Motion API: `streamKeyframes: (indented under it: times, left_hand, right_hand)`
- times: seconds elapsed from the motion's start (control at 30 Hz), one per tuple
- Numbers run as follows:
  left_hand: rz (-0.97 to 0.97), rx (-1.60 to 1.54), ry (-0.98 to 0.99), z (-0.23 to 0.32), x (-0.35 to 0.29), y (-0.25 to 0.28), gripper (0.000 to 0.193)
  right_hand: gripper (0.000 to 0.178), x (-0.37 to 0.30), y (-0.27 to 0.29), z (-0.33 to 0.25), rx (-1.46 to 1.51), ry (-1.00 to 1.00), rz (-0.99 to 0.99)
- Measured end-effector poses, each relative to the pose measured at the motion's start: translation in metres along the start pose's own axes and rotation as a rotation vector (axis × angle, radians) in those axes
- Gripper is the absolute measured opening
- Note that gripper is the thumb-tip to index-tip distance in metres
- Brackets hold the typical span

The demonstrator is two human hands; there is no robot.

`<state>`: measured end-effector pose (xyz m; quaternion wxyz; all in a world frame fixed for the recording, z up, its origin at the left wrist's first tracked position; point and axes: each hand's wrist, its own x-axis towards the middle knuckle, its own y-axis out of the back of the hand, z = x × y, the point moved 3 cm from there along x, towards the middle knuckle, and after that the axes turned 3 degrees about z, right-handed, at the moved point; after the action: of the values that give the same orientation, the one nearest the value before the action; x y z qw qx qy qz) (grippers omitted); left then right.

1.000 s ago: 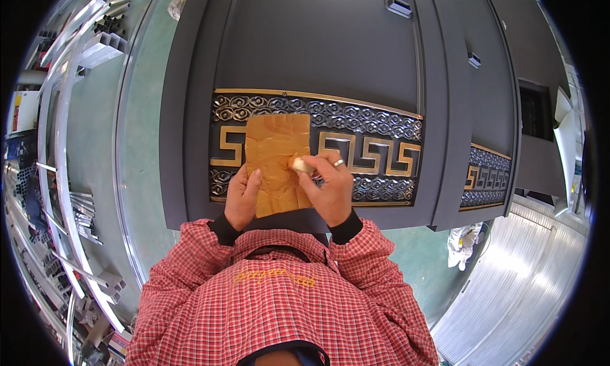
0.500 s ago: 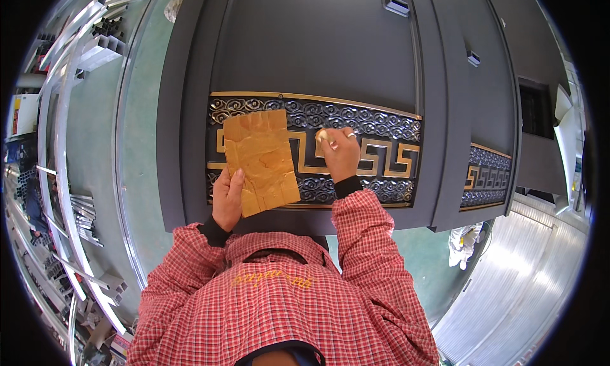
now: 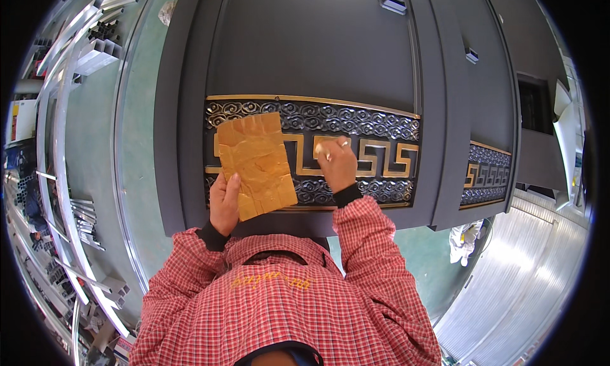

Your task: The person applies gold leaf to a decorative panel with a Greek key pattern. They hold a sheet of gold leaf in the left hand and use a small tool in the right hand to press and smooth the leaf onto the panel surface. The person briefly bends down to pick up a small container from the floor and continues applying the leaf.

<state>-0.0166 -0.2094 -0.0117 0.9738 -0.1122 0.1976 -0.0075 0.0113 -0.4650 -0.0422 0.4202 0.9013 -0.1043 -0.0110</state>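
Note:
My left hand [image 3: 224, 204] grips the lower left edge of a creased, gold-brown sheet [image 3: 257, 166], thumb on top; it looks like cardboard. The sheet is tilted over the left part of a dark panel's decorative band and hides some of it. My right hand [image 3: 339, 166] is closed in a pinch at the gold key-pattern relief [image 3: 399, 173] in the middle of that band. A small pale wad [image 3: 324, 151] shows at its fingertips; its kind is unclear. Dark swirl relief [image 3: 372, 124] runs above and below the key pattern, with thin gold trim [image 3: 305, 100] along the top.
A second dark panel [image 3: 489, 99] to the right has a similar band, gold at its left part and dark elsewhere. Metal profiles [image 3: 98, 54] and racks line the left side. A ribbed translucent sheet [image 3: 508, 271] lies at lower right, near a white crumpled bag [image 3: 465, 242].
My right hand has shifted slightly down along the key pattern, still pinching. The sheet in my left hand has moved a little left and down. The whole view has shifted slightly.

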Motion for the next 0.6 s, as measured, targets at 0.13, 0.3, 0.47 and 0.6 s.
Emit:
streamKeyframes:
  times: [0.13, 0.3, 0.47, 0.6]
  left_hand:
    - [-0.015, -0.067, 0.027, -0.001, 0.001, 0.003, 0.032]
    - [-0.032, -0.067, 0.025, -0.005, 0.002, 0.004, 0.032]
    - [-0.003, -0.051, 0.025, 0.0, 0.002, 0.006, 0.032]
    - [-0.025, -0.063, 0.044, 0.0, 0.003, 0.004, 0.032]
  right_hand:
    - [0.011, -0.018, 0.006, 0.001, 0.039, -0.035, -0.067]
    - [0.013, -0.002, 0.006, -0.005, 0.039, 0.046, 0.052]
    - [0.014, -0.011, 0.013, 0.002, 0.094, -0.086, 0.026]
    - [0.015, 0.011, 0.009, -0.006, 0.092, -0.026, 0.121]
